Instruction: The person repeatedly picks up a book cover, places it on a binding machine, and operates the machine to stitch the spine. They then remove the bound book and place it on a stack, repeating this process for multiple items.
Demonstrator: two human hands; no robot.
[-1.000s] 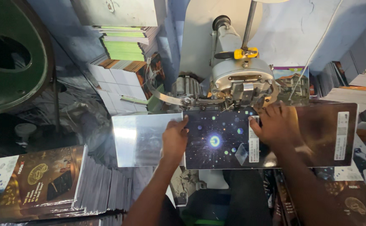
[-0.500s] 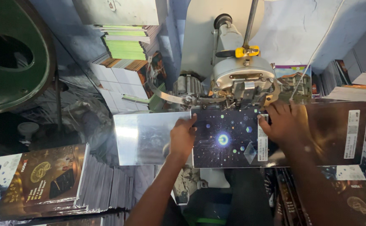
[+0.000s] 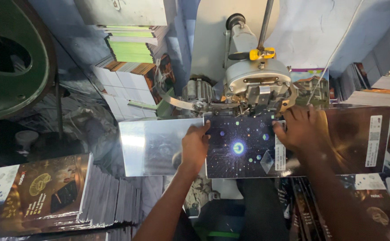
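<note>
both hands press a dark glossy booklet cover (image 3: 244,149), starry print w/ a bright ring in the middle, flat on the bed of a grey wire-stitching machine (image 3: 255,85). it lies opened out, spine line running under the stitcher head, w/ a shiny silver flap sticking out to the left and a brown flap w/ a white label to the right. left hand (image 3: 195,145) lies palm-down on the cover's left edge, fingers spread fairly wide and curled over the top edge, pinning rather than gripping. right hand (image 3: 303,127) is flat near the top right, fingers fanned toward the head, also just pressing, nothing clasped. to do this well, my read: keep the fold square to the head, both palms holding it flat so the sheets don't creep, and fingertips clear of the stitch point, since the right fingers sit just beside it. hard to see: the exact stitch point is masked by the head's metal parts and the right fingers; can't tell how many sheets lie under the cover. stack of brown-cover booklets (image 3: 43,192) at lower left is cut by the frame edge; green wheel (image 3: 14,62) at upper left only partly in view; the person's lap is dark.
</note>
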